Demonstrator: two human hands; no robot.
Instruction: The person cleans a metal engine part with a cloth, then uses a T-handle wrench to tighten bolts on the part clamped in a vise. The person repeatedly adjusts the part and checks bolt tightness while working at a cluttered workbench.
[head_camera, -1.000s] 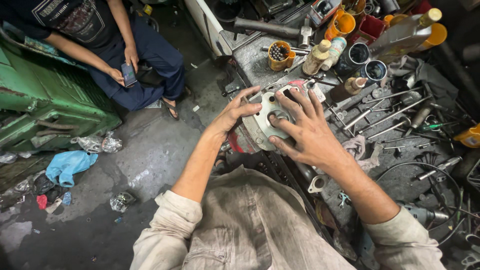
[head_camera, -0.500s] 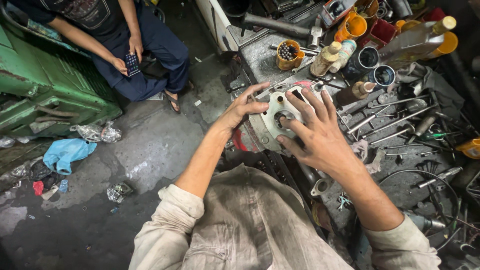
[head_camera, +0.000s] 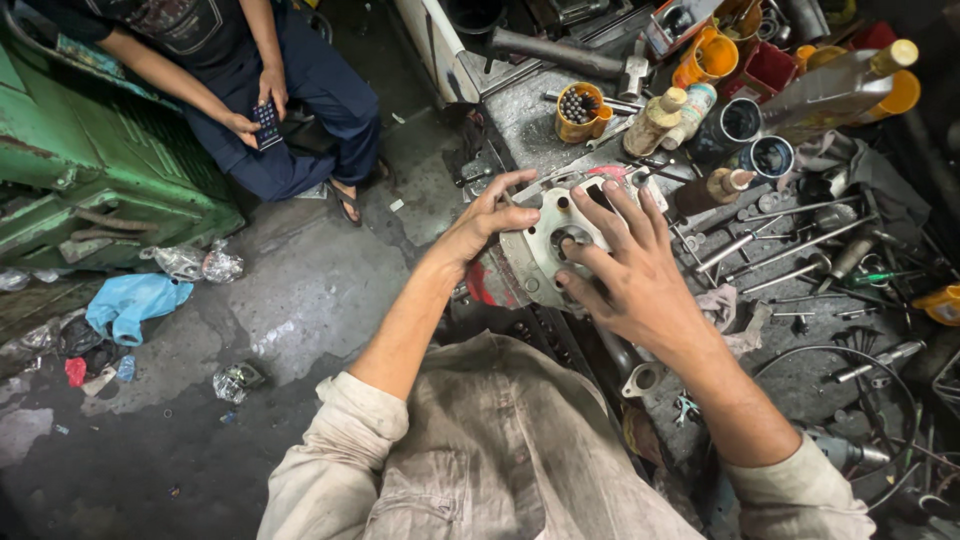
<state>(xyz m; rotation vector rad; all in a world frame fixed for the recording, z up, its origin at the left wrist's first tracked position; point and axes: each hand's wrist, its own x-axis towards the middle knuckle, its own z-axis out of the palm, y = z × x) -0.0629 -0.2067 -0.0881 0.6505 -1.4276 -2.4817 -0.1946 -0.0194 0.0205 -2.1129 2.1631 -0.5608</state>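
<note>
A round grey metal engine part (head_camera: 540, 250) with bolt holes and a central bore rests at the edge of a cluttered workbench (head_camera: 800, 380). My left hand (head_camera: 490, 215) grips its left rim, thumb on top. Spread over its right side, my right hand (head_camera: 625, 270) has its fingers apart, with one fingertip at the central hole. Both hands hold the part.
Long bolts, rods and wrenches (head_camera: 790, 250) lie right of the part. Bottles (head_camera: 660, 120), an orange cup of bits (head_camera: 578, 110) and tins (head_camera: 770, 155) stand behind it. A seated person (head_camera: 250, 90) holding a phone is at the upper left beside a green machine (head_camera: 90, 170). Rags and litter (head_camera: 135, 305) lie on the floor.
The view has shifted slightly. My right hand's fingers have slid a little over the part's face; my left hand keeps its grip on the rim. The seated person still holds the phone.
</note>
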